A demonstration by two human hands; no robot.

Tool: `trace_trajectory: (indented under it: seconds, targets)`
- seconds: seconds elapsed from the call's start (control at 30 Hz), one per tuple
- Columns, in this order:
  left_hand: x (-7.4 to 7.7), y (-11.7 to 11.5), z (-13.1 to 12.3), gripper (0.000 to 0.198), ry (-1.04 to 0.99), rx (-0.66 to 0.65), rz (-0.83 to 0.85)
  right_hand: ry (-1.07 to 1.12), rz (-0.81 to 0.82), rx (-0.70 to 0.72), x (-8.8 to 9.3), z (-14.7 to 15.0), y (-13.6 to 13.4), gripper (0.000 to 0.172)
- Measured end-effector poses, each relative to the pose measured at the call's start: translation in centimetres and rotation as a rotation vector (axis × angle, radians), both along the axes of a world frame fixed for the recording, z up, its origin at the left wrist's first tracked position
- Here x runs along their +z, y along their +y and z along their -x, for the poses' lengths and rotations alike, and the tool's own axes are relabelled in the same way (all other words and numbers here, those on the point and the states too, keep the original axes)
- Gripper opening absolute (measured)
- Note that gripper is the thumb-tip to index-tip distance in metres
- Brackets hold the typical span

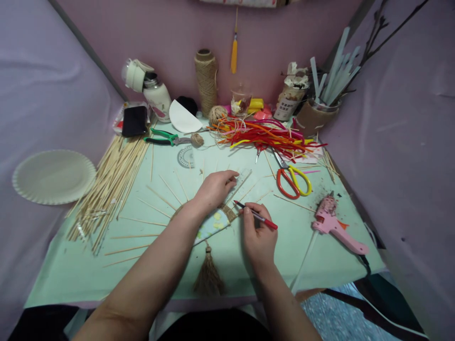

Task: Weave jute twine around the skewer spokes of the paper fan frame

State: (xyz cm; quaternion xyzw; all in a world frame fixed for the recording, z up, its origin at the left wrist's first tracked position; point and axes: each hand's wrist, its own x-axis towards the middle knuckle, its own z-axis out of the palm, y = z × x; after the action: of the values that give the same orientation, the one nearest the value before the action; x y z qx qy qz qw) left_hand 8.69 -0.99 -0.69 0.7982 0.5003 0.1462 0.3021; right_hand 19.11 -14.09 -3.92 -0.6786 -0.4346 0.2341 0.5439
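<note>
My left hand (pixel 217 187) bends over a clear ruler (pixel 241 183), its fingers on the ruler's left edge. A red pen with a dark barrel (pixel 259 217) is pinched in my right hand (pixel 261 232), tip pointing up and left, close to the ruler's lower end. Beneath my left arm lies a half-round piece covered in floral fabric (pixel 215 223), edged with a brown twine band (pixel 229 213). Thin wooden sticks (pixel 152 208) fan outward from it. A twine tassel (pixel 208 270) hangs off its straight side. My left forearm hides part of the piece.
Loose sticks (pixel 117 180) pile at left beside a paper plate (pixel 53 177). Behind are pliers (pixel 170 138), a protractor (pixel 186 157) and bright pipe cleaners (pixel 263 135). Scissors (pixel 293 180) and a pink glue gun (pixel 334 225) lie right. A twine cone (pixel 206 83) stands at back.
</note>
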Motion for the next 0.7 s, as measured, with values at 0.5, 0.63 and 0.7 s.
trace_trajectory:
  seconds: [0.5,0.63,0.7]
  targets:
    - [-0.25,-0.02,-0.02,0.033,0.094,-0.026,-0.059,0.009,0.010,-0.005,0.10,0.16,0.23,0.019]
    - [-0.31,-0.04,-0.02,0.034,0.123,-0.042,-0.086,0.019,0.005,0.003,-0.15,0.18,0.26,0.018]
    - [-0.42,-0.03,0.00,0.034,0.130,-0.046,-0.101,0.010,0.000,0.009,-0.20,0.15,0.26,0.018]
